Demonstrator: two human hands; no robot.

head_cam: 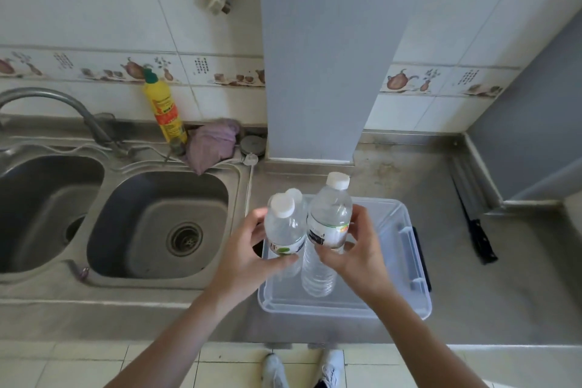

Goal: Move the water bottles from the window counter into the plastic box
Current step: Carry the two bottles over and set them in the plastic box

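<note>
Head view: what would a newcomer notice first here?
Two hands hold clear water bottles above the plastic box on the counter: the left hand grips the left bottles, the right hand the right bottle. At left lies a steel sink, with a yellow bottle behind it.
</note>
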